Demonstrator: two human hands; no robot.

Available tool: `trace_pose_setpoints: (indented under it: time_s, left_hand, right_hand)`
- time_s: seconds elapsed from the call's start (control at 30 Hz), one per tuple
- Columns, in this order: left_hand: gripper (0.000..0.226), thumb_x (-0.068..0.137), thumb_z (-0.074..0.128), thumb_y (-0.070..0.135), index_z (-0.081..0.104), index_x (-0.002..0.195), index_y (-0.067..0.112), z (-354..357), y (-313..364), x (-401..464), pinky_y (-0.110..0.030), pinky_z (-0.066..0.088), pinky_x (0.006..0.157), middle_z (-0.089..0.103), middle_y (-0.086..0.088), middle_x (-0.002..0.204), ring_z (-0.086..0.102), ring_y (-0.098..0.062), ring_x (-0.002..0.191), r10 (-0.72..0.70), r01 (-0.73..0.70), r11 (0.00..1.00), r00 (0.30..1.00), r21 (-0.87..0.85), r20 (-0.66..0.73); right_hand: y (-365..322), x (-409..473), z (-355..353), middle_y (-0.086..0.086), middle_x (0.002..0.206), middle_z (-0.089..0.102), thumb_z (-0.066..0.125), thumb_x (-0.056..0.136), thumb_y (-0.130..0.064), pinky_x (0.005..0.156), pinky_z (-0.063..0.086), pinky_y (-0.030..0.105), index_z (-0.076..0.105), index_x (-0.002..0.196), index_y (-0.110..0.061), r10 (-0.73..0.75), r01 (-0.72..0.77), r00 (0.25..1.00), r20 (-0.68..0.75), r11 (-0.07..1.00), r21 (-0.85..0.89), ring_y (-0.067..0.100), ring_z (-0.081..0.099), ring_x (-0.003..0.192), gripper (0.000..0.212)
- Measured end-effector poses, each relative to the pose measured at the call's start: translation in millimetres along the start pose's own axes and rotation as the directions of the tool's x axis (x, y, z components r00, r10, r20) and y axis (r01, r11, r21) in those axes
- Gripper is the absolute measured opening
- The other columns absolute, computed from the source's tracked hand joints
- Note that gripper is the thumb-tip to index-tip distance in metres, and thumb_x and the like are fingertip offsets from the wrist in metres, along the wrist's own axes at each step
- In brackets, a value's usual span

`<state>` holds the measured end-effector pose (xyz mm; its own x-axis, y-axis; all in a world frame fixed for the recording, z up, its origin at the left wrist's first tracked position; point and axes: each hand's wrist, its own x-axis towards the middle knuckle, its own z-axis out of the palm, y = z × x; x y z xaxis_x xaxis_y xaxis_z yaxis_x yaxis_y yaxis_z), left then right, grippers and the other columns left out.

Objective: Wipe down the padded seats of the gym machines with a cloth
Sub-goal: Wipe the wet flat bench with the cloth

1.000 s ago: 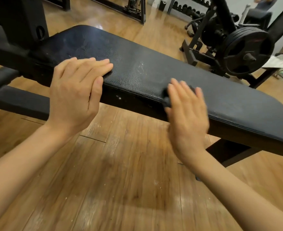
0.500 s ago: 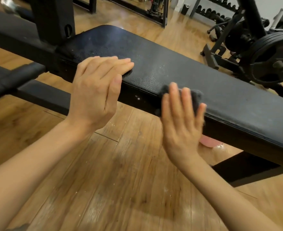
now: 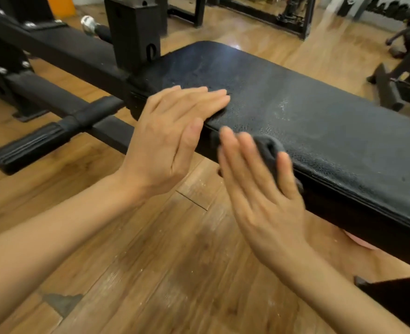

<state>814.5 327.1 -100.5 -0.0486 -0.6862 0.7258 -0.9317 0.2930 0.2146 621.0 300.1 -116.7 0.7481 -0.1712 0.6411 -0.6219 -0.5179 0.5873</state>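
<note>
One cloth (image 3: 270,150), two hands, one seat (image 3: 319,131)

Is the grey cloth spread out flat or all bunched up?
Bunched up. The cloth bulges in folds under the right hand, pressed against the bench pad edge.

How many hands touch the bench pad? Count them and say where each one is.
2. The left hand rests flat on the bench pad near its head end. The right hand presses a dark cloth against the pad's near edge, just beside it.
</note>
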Motion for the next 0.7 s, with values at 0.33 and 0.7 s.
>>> trace_pose_setpoints:
  time_s: [0.33, 0.7]
  left_hand:
    - [0.05, 0.106, 0.024, 0.018, 0.031, 0.155, 0.008, -33.1, -75.4, -8.4, -0.036, 0.006, 0.126, 0.029, -0.003, 0.163, 0.016, -0.015, 0.154, -0.153, 0.153, 0.988, 0.988, 0.029, 0.018]
    - [0.047, 0.105, 0.023, 0.014, 0.043, 0.146, 0.004, -14.2, -103.3, -7.9, -0.045, 0.015, 0.125, 0.043, -0.007, 0.154, 0.027, -0.018, 0.15, -0.003, -0.002, 0.958, 1.0, -0.288, -0.018]
  right_hand:
    - [16.2, -22.8, -20.1, 0.007, 0.162, 0.017, 0.029, 0.106, -0.004, 0.123, -0.001, 0.044, 0.029, 0.152, -0.002, 0.212, -0.218, 0.974, 0.08, 0.973, 0.078, 0.023, 0.01, 0.152, 0.046]
    - [-46.5, 67.7, 7.4, 0.014, 0.156, 0.032, 0.038, 0.102, 0.0, 0.123, 0.013, 0.046, 0.037, 0.148, -0.003, 0.233, -0.238, 0.971, 0.047, 0.96, 0.151, 0.028, 0.027, 0.147, 0.047]
